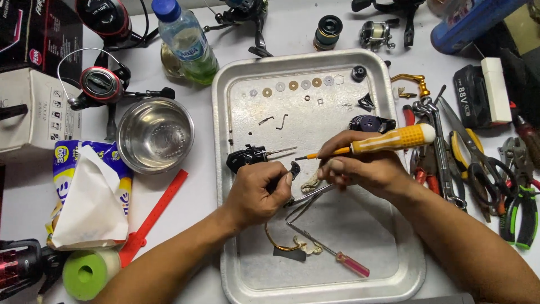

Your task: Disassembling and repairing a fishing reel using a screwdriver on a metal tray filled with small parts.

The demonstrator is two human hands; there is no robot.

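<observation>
**Small Part Held Over Tray**

A small black part (pixel 295 169) sits above the middle of the metal tray (pixel 225 169), pinched in the left hand (pixel 260 194) grip. The right hand (pixel 365 169) grip is closed around a yellow-handled screwdriver (pixel 388 139), tip pointing at the part. A black reel body (pixel 247 156) lies just beside it. A steel bowl (pixel 154 135) stands on the table (pixel 197 197), left of the tray.

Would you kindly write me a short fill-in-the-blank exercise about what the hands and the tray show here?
1. The right hand holds a screwdriver with a ____ handle.
2. The left hand grips a small black part over the metal ____.
3. The row of washers lies along the tray's ____ edge.
4. Left of the tray stands a steel ____.

Missing words: yellow; tray; far; bowl
</observation>
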